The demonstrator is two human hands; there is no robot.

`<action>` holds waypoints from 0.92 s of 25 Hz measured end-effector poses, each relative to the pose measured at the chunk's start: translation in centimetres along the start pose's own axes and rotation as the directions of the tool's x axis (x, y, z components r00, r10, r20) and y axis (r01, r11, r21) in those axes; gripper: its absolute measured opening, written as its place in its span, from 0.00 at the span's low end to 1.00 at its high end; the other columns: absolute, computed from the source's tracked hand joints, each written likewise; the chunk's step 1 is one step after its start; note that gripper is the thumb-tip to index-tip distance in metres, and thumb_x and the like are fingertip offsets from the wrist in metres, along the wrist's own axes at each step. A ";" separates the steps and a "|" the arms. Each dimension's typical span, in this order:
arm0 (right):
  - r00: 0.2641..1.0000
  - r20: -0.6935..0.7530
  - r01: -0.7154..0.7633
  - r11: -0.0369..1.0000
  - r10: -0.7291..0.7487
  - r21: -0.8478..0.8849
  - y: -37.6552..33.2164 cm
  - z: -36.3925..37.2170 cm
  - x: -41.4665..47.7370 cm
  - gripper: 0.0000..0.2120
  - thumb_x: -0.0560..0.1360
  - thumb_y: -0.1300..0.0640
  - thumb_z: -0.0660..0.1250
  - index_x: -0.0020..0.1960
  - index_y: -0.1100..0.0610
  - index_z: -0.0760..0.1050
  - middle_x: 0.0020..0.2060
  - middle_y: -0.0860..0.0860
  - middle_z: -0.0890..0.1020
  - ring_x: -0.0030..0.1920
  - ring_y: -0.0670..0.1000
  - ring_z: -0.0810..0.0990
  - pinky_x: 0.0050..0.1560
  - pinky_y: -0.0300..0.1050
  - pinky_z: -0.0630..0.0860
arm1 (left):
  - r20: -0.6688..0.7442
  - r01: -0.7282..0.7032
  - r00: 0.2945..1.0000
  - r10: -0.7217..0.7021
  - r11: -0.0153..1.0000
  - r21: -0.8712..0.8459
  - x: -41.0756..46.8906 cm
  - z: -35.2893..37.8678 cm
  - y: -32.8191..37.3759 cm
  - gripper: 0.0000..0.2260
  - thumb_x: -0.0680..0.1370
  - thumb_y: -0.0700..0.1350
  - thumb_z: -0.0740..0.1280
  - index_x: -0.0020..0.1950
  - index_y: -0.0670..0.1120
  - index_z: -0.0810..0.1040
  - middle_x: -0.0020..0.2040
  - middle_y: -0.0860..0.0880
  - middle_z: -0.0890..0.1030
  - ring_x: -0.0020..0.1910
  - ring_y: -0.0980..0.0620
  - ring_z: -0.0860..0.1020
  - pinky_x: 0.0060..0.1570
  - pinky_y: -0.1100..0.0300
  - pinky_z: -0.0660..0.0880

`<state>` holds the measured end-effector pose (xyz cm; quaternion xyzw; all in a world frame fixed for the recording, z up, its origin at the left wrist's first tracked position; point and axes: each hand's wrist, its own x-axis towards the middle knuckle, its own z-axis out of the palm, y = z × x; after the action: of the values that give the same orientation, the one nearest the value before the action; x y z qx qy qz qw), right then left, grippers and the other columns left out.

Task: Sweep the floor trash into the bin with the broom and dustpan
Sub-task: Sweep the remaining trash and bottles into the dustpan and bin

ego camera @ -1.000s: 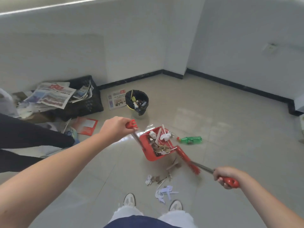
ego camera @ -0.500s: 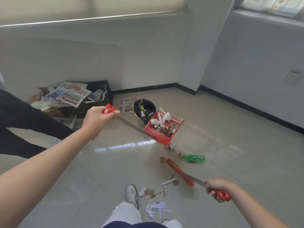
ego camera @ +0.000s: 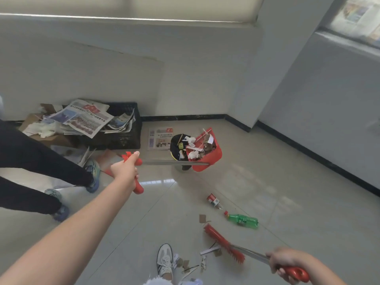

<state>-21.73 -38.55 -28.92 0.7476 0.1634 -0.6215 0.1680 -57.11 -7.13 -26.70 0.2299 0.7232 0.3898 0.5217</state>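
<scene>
My left hand [ego camera: 125, 170] grips the red handle of the long-handled red dustpan [ego camera: 207, 155]. The pan is raised and tipped against the black bin [ego camera: 177, 145], with paper scraps and brown bits sliding toward the bin's mouth. My right hand [ego camera: 284, 262] holds the red grip of the broom, whose red brush head [ego camera: 223, 242] rests low near the floor at lower right. Floor trash lies around the brush: a green plastic bottle [ego camera: 242, 220], a small red-and-white carton [ego camera: 213, 200], and paper and cardboard scraps [ego camera: 197, 262].
Another person's dark-trousered legs and blue shoes [ego camera: 92, 175] stand at the left. A black crate [ego camera: 121, 132] heaped with newspapers sits against the wall, and a newspaper sheet [ego camera: 159, 137] lies behind the bin. My white shoe [ego camera: 165, 259] is at the bottom.
The loaded dustpan rose off the floor and travelled to the bin, where it now tilts. The broom stayed low at the right. The red-and-white carton now lies on the floor.
</scene>
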 end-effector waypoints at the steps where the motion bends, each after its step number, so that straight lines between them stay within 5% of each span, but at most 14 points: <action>1: 0.999 -0.031 0.008 0.998 -0.010 -0.057 -1.1 -0.4 -0.1 0.21 0.72 0.68 0.63 0.65 0.62 0.73 0.17 0.48 0.70 0.19 0.44 0.70 0.23 0.34 0.67 | -0.003 0.043 0.999 -0.043 0.998 -0.054 1.2 0.4 -0.2 0.14 0.70 0.49 0.75 0.33 0.44 0.74 0.17 0.53 0.67 0.16 0.56 0.62 0.22 0.66 0.61; 4: 0.995 -0.082 0.037 0.987 -0.050 -0.155 -4.3 -1.3 0.6 0.23 0.71 0.65 0.66 0.66 0.62 0.74 0.20 0.46 0.72 0.22 0.43 0.71 0.26 0.33 0.68 | -0.003 0.147 0.989 -0.149 0.979 -0.139 4.3 1.7 -0.4 0.14 0.71 0.48 0.76 0.35 0.43 0.74 0.17 0.53 0.67 0.17 0.56 0.61 0.20 0.65 0.61; 11: 1.000 0.021 -0.008 0.994 0.006 0.109 -8.1 -3.7 2.6 0.27 0.72 0.67 0.60 0.70 0.51 0.66 0.21 0.50 0.67 0.20 0.47 0.66 0.24 0.33 0.63 | -0.060 0.318 0.938 -0.340 0.919 -0.234 7.3 2.7 -0.9 0.14 0.71 0.49 0.76 0.40 0.42 0.74 0.28 0.49 0.70 0.21 0.55 0.63 0.21 0.65 0.64; 16: 0.999 0.050 0.012 0.990 -0.019 0.137 -8.9 -5.2 3.3 0.29 0.72 0.66 0.59 0.70 0.49 0.66 0.22 0.50 0.66 0.20 0.46 0.66 0.25 0.32 0.62 | -0.054 0.361 0.915 -0.401 0.869 -0.338 6.5 1.0 -3.4 0.14 0.73 0.48 0.74 0.39 0.43 0.72 0.30 0.50 0.68 0.20 0.57 0.62 0.19 0.65 0.62; 23: 0.997 0.036 0.060 0.995 -0.063 0.085 -7.7 -7.6 2.3 0.33 0.72 0.67 0.58 0.74 0.45 0.63 0.21 0.50 0.67 0.20 0.46 0.65 0.24 0.32 0.63 | -0.011 0.425 0.871 -0.492 0.763 -0.486 3.2 -0.9 -9.4 0.15 0.76 0.48 0.71 0.37 0.46 0.67 0.23 0.53 0.66 0.13 0.60 0.61 0.15 0.70 0.59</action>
<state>-18.11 -28.18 -30.29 0.7365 0.1570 -0.6469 0.1203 -58.38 -10.60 -35.99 -0.1146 0.6753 0.4278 0.5897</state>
